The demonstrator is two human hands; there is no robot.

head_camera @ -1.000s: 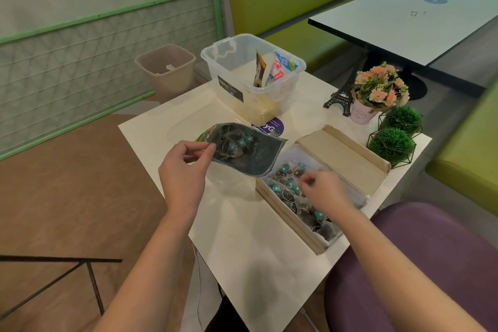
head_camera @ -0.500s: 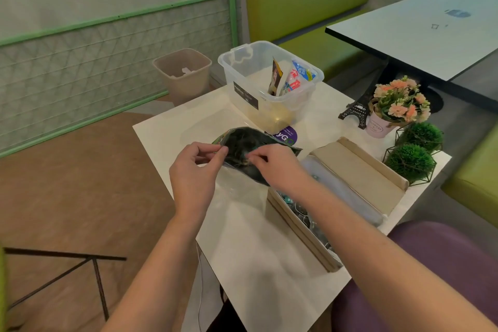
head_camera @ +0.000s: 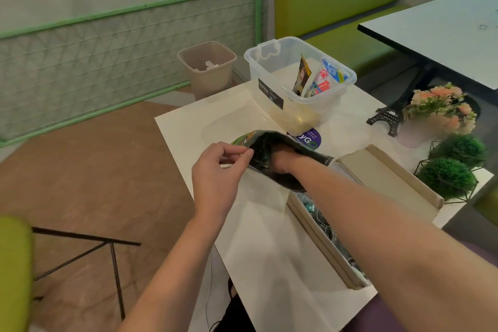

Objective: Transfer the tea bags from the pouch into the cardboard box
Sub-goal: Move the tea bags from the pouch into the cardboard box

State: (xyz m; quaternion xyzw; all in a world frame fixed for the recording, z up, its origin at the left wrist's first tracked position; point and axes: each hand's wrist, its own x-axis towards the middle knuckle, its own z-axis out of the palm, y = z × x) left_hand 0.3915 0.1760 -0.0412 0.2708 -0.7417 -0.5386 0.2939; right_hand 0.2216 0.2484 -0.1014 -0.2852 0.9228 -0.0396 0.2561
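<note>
A dark foil pouch (head_camera: 304, 149) lies open-mouthed in the middle of the white table (head_camera: 269, 237). My left hand (head_camera: 218, 172) pinches the pouch's near left rim and holds the mouth wide. My right hand (head_camera: 280, 160) is pushed deep inside the pouch, and its fingers are hidden there. To the right lies the long cardboard box (head_camera: 323, 245) with its lid (head_camera: 388, 180) folded back. Several tea bags (head_camera: 312, 206) with teal tags show in the box beside my right forearm, which crosses over it.
A clear plastic tub (head_camera: 293, 100) with sachets stands behind the pouch, and a purple sticker (head_camera: 310, 137) lies beside it. A small Eiffel Tower (head_camera: 388, 116), a flower pot (head_camera: 439, 113) and two green ball plants (head_camera: 447, 178) line the right edge. A bin (head_camera: 207, 67) stands on the floor.
My right hand left the box, crossed to the pouch and has gone inside its mouth. My left hand kept its pinch on the rim. The camera moved closer and left.
</note>
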